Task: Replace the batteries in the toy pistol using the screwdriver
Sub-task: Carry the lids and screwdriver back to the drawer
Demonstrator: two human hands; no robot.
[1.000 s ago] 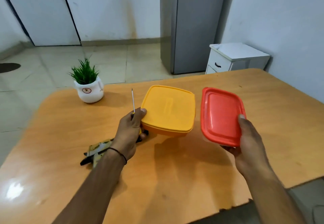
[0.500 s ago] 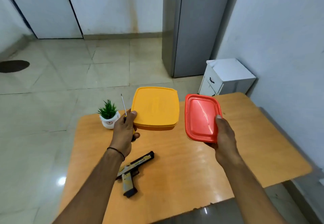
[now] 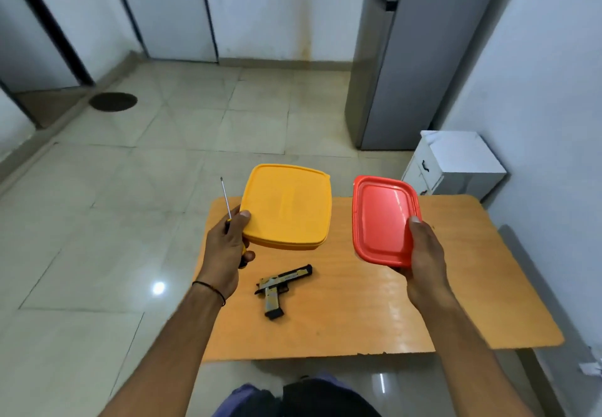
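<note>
The toy pistol [image 3: 281,289], black with worn gold, lies on its side on the orange wooden table [image 3: 456,302], muzzle toward the far right. My left hand [image 3: 228,250] is raised above the table's left part and grips both a thin screwdriver [image 3: 225,198], shaft pointing up, and the edge of a lidded yellow box [image 3: 288,208]. My right hand [image 3: 423,260] holds a lidded red box [image 3: 384,217] by its near corner, thumb on the lid. Both boxes are in the air. No batteries are visible.
A grey fridge [image 3: 407,67] stands at the back right and a small white cabinet [image 3: 456,162] sits beyond the table's far right corner. Tiled floor spreads to the left, with a dark round drain cover [image 3: 113,101]. The right wall runs close along the table.
The view has risen high above the table, which now looks small. Both hands still hold the boxes up, and the pistol shows fully. The small potted plant is out of sight behind the yellow box.
</note>
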